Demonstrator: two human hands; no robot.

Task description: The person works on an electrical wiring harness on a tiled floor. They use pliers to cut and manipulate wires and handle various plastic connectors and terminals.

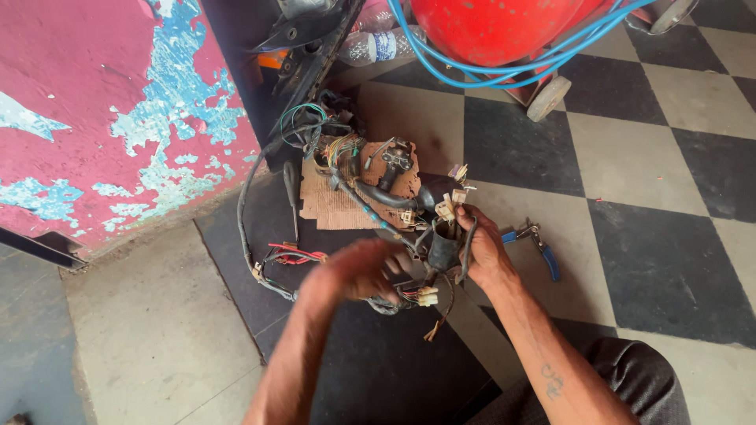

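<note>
My right hand [482,252] is closed around the black rubber boot [442,245] of the tangled black motorcycle wiring harness [370,197], holding it up just above the black-and-white chequered floor [630,157], over the near edge of the brown cardboard scrap [331,206] the rest of the loom lies on. My left hand [364,269] is a blur beside the boot, close to the small white plastic connectors [427,297]; I cannot tell whether its fingers are open or pinching a wire

What worries me: the loom is knotted, so a hard tug on the boot could, I judge, pull thin wires out of their plugs or drag the far end off the cardboard. Bare orange wire ends [433,330] dangle below my grip and could snag. The blue-handled pliers [543,250] lie on the floor just right of my wrist, easy to knock or kneel on

Hard to make out: which wires run into the boot, since my fingers cover it. The long thin dark tool [291,197] at the cardboard's left edge may be a screwdriver, but I cannot be sure. The red rounded tank [492,27] with coiled blue hose [480,72] is cut off at the top edge, as are the dark plastic body panels [311,35] leaning by the peeling pink wall [87,118]
</note>
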